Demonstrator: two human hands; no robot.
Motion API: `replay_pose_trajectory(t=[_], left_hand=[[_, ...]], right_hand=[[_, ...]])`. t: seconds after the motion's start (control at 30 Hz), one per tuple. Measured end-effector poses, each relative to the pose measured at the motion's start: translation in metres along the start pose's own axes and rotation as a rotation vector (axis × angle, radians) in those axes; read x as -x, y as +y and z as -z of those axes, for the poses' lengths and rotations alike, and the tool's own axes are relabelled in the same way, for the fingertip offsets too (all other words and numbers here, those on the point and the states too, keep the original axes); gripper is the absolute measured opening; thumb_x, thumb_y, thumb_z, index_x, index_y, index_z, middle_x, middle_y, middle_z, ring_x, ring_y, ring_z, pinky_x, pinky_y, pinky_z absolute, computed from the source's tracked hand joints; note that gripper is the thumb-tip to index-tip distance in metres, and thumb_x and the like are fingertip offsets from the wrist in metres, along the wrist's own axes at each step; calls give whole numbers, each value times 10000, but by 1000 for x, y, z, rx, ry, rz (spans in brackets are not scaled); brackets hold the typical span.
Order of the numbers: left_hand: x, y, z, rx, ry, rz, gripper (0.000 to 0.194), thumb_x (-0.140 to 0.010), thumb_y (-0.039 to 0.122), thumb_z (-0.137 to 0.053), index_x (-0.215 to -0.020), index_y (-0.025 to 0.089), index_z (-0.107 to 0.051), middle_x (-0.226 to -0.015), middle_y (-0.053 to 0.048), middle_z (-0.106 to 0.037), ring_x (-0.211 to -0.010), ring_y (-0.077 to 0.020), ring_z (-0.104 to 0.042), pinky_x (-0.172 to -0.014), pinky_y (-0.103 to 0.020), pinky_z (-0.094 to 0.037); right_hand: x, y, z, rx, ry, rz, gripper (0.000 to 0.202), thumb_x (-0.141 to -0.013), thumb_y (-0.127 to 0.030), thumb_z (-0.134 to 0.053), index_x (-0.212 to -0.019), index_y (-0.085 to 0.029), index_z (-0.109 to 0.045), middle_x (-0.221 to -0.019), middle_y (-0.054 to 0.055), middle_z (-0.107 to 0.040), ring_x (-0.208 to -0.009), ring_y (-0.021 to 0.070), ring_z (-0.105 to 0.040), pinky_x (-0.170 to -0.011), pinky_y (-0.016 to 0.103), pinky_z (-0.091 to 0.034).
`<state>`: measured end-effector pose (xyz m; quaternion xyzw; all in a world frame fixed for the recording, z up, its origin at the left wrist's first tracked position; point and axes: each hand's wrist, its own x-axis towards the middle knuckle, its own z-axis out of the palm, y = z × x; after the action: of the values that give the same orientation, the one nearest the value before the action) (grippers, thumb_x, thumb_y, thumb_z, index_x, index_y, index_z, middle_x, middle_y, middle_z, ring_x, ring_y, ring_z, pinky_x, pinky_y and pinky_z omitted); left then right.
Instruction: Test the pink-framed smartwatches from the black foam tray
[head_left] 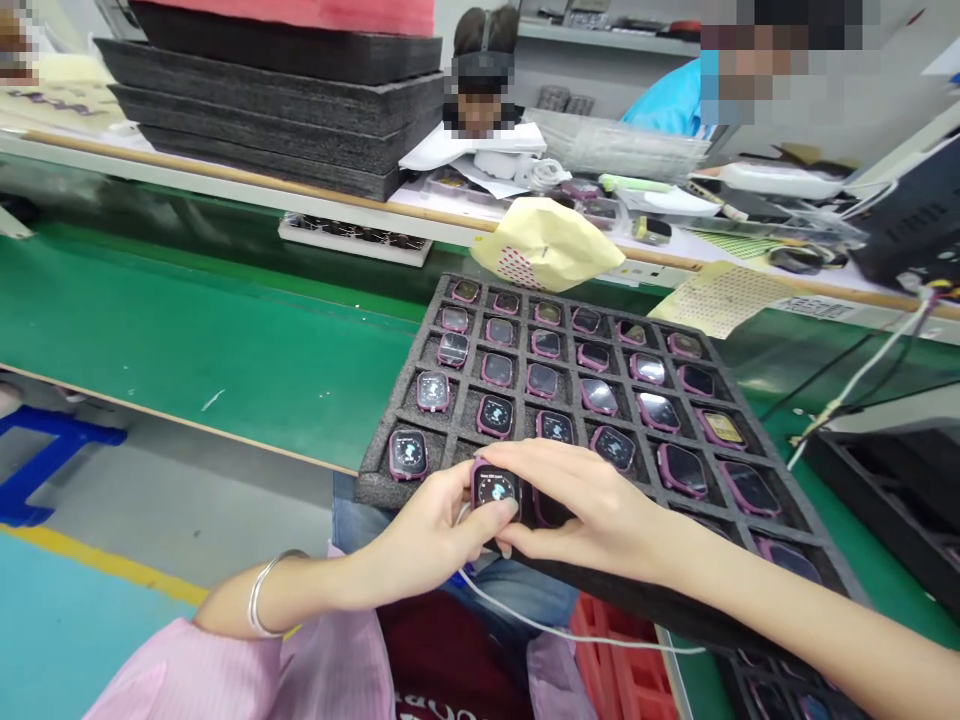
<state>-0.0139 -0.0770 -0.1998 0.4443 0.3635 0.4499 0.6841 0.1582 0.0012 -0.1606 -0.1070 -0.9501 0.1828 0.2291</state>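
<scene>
Between my two hands, over the near edge of a black foam tray [382, 487], is a smartwatch [491, 487] with a purple case and a lit dial. My left hand [442, 520] grips it from the left, its thumb lying on the lower screen. From the right, my right hand [585, 500] closes on the watch's upper and lower edges. A white cable [540, 628] runs from below my left hand to the right. Rows of similar purple watch cases fill the tray's pockets; several nearby ones, such as the watch [409, 454] at the left corner, have lit screens.
Black foam trays [285, 110] are stacked on the raised shelf at the back left. A yellow paper sheet [555, 245] hangs over the shelf edge behind the tray. Across the bench are two people. A red plastic crate [622, 660] stands below at my right.
</scene>
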Motion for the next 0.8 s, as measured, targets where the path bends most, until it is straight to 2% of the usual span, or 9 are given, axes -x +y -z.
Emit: replay_pose_trajectory(t=[0.2,0.43,0.8], left_hand=[[0,-2,-1,-33,11,-1,202,-924,310,-550,-1016,131,-531,-584,97,-348,-437,-28,-283,-393,-143,-244],[1,-3,-3,-43,14,4,209,-922,324,-559,-1020,142,-533,-581,99,-336,-437,-27,-274,-392,-145,-230],[1,-3,-1,-62,30,3,157,-915,307,-564,-952,158,-527,-630,74,-443,-452,-29,-287,-403,-147,-248]], right_hand=[[2,-1,0,3,3,13,331,-914,-234,-596,-1208,-93,-536,-1072,160,-690,-969,252,-672,-850,373,-561],[4,-4,3,48,-12,1,379,-947,-351,-595,-1222,-97,-537,-1101,166,-683,-1005,258,-662,-891,389,-545],[4,-3,0,42,8,1,395,-946,-366,-600,-1239,-113,-520,-1081,153,-690,-979,259,-670,-854,396,-553]])
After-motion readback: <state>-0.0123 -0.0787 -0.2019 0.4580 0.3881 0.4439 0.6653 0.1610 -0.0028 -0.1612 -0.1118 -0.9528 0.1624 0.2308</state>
